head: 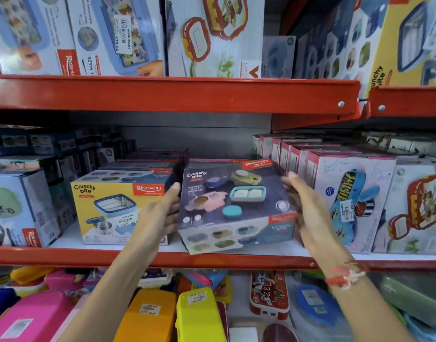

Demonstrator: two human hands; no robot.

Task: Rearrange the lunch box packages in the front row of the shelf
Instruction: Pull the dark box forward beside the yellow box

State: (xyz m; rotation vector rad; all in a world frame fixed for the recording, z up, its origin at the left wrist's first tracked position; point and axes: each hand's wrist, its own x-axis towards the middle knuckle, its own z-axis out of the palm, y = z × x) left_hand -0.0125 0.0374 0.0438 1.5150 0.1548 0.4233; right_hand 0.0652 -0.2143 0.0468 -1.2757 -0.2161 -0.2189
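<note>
Yellow cardboard, a glossy rectangular lunch box package (108,208), stands on the shelf (212,261) at left. Just right, the left hand (160,213) presses the side of a dark boxy package (234,206), tilted at the shelf's near edge; the right hand (303,206) grips its opposite side, both hands clasping it between them.
</note>
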